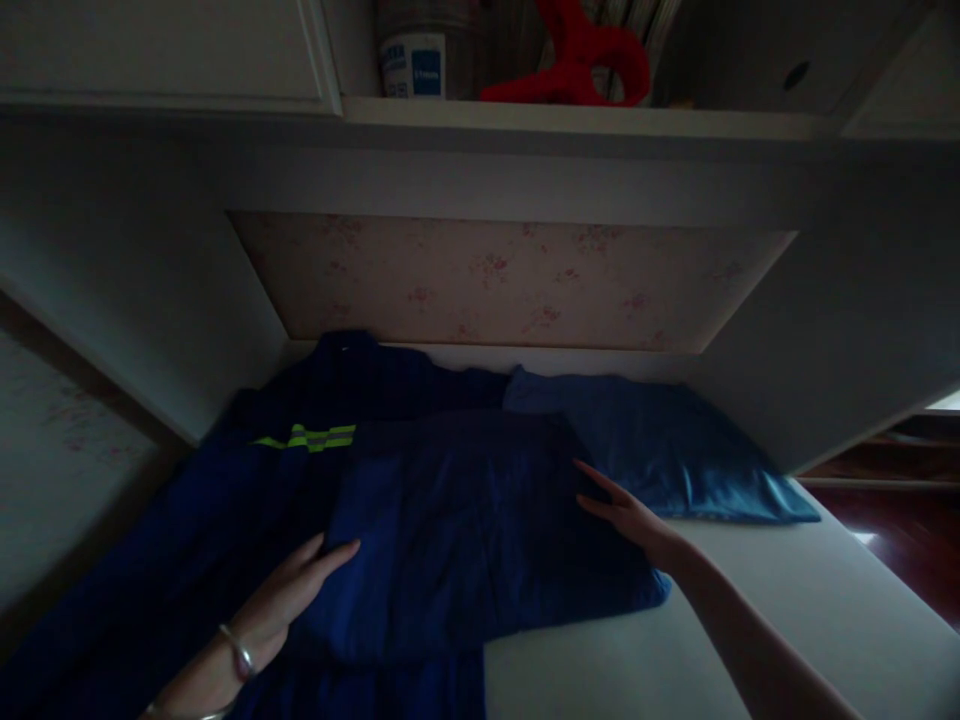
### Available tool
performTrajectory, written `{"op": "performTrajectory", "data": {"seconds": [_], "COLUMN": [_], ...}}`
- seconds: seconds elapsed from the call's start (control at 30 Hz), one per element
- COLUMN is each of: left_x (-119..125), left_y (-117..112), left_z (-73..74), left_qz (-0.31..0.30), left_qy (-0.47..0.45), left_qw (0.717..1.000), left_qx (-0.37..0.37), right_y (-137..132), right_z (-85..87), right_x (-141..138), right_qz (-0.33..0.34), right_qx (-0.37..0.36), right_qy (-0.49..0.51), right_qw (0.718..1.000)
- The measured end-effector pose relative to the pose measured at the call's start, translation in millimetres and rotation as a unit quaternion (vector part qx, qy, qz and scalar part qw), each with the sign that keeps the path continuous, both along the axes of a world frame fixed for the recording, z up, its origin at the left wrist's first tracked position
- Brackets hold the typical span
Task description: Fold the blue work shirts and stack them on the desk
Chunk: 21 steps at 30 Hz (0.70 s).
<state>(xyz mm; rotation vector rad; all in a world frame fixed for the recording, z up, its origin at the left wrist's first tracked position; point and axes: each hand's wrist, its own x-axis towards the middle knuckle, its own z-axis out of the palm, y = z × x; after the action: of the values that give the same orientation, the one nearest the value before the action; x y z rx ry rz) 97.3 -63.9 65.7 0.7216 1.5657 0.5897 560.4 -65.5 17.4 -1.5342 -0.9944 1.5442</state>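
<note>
A dark blue folded garment [465, 530] lies across the middle of the white surface, partly over a dark blue work jacket [225, 510] that has a yellow-green and grey reflective strip [322, 438]. My left hand [289, 590], with bracelets at the wrist, is at the folded garment's left edge, fingers stretched out. Over the garment's right side is my right hand [626, 515], its fingers apart and holding nothing. Whether either hand presses on the cloth, I cannot tell.
A shiny blue pillow [660, 440] lies at the back right of the white surface [780, 590]. Above, an overhanging shelf [585, 115] carries a red plastic object [585, 60] and a labelled clear container [427, 60]. White panels [847, 300] close in both sides.
</note>
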Motion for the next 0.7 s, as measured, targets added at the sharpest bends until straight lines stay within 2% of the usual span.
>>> {"op": "performTrajectory", "data": {"seconds": [0.1, 0.2, 0.27, 0.33, 0.37, 0.43, 0.5, 0.6, 0.67, 0.7], "left_x": [10.9, 19.8, 25.4, 31.8, 35.9, 47.8, 67.3, 112.7, 151.5, 172.4], "left_y": [10.3, 20.0, 29.9, 45.1, 54.8, 76.6, 98.0, 121.2, 130.7, 134.7], "left_z": [-5.0, -13.6, -16.7, -12.0, -5.4, 17.4, 49.0, 93.8, 108.2, 108.5], "left_qz": [-0.014, 0.021, 0.03, 0.021, 0.015, 0.002, -0.012, -0.037, -0.046, -0.048], "left_qy": [-0.057, -0.114, -0.121, -0.096, -0.081, -0.048, -0.023, -0.02, -0.055, -0.078], "left_qw": [0.998, 0.993, 0.992, 0.995, 0.996, 0.996, 0.991, 0.975, 0.961, 0.955], "left_qx": [0.009, -0.012, -0.014, 0.005, 0.024, 0.073, 0.132, 0.219, 0.266, 0.281], "right_y": [11.0, 17.6, 22.9, 31.7, 37.7, 51.9, 67.2, 86.0, 93.7, 96.1], "right_z": [0.1, 2.5, 5.0, 10.4, 15.2, 30.7, 53.6, 92.0, 111.0, 116.6], "right_x": [-12.7, -17.1, -16.1, -11.7, -7.6, 5.8, 27.5, 76.8, 118.6, 141.2], "right_qz": [-0.015, -0.003, 0.001, -0.001, -0.002, -0.006, -0.02, -0.065, -0.104, -0.121], "right_qx": [0.007, 0.022, 0.032, 0.046, 0.059, 0.099, 0.152, 0.206, 0.202, 0.191], "right_qy": [-0.014, -0.021, -0.019, -0.022, -0.027, -0.057, -0.112, -0.176, -0.187, -0.198], "right_qw": [1.0, 1.0, 0.999, 0.999, 0.998, 0.994, 0.982, 0.96, 0.956, 0.954]}}
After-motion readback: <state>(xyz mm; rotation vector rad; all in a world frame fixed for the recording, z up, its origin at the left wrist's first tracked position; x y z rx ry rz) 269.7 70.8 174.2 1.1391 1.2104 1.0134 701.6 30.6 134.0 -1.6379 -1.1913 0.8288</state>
